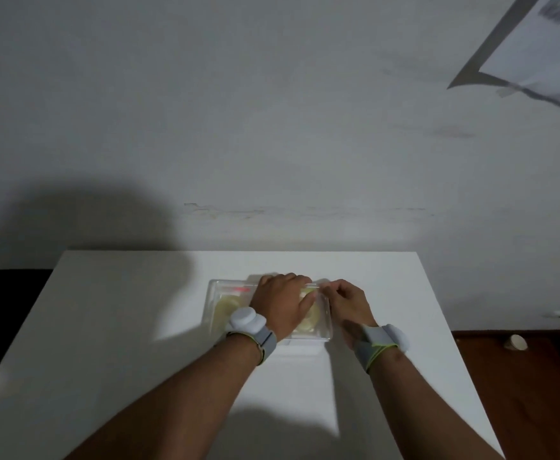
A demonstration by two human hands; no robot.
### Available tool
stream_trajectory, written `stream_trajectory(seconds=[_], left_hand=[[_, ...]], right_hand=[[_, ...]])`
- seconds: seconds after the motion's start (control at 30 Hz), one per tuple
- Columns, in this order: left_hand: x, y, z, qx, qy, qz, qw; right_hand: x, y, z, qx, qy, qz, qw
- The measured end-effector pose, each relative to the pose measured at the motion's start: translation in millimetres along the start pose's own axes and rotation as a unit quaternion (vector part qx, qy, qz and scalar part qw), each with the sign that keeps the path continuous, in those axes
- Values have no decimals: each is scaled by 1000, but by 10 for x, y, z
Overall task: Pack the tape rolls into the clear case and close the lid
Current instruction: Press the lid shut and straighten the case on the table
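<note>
Clear plastic case [213, 295], at the table's [106, 327] 12 o'clock, pale tape rolls [225, 308] inside. Left hand [280, 302] flat, fingers together, pressing the lid [325, 322]. Right hand [346, 302] pinching its 3 o'clock edge. Risk: a proud roll blocks closure; uneven pressure skids the case.

One head-worn wide-angle view looks forward and down from the desk's [112, 327] near edge, close over it, facing the far wall [272, 111].
</note>
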State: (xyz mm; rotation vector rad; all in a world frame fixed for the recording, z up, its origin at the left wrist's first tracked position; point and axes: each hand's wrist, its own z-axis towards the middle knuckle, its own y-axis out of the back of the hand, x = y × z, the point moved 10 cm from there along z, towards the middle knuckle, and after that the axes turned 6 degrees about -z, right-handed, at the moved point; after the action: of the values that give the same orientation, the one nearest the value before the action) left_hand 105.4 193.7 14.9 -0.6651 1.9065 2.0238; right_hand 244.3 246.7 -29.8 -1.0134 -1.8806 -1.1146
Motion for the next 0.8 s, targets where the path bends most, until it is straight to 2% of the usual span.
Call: stream_trajectory(seconds=[0.1, 0.2, 0.27, 0.4, 0.6, 0.8], left_hand=[[-29, 20, -6, 4, -17, -5, 1000], [-132, -18, -105, 38, -75, -27, 996], [-171, -48, -197, 64, -110, -20, 992], [-136, -104, -283, 94, -130, 0, 987], [-131, -122, -284, 103, -128, -3, 986], [-105, -150, -358, 123, -141, 52, 981]], right_hand=[[157, 1, -43, 12, 60, -30, 998], [222, 93, -176, 32, 131, -75, 988], [201, 127, -270, 80, 151, -95, 981], [93, 69, -425, 195, 132, -158, 959], [195, 29, -495, 201, 129, -160, 958], [273, 25, -538, 196, 137, -197, 951]])
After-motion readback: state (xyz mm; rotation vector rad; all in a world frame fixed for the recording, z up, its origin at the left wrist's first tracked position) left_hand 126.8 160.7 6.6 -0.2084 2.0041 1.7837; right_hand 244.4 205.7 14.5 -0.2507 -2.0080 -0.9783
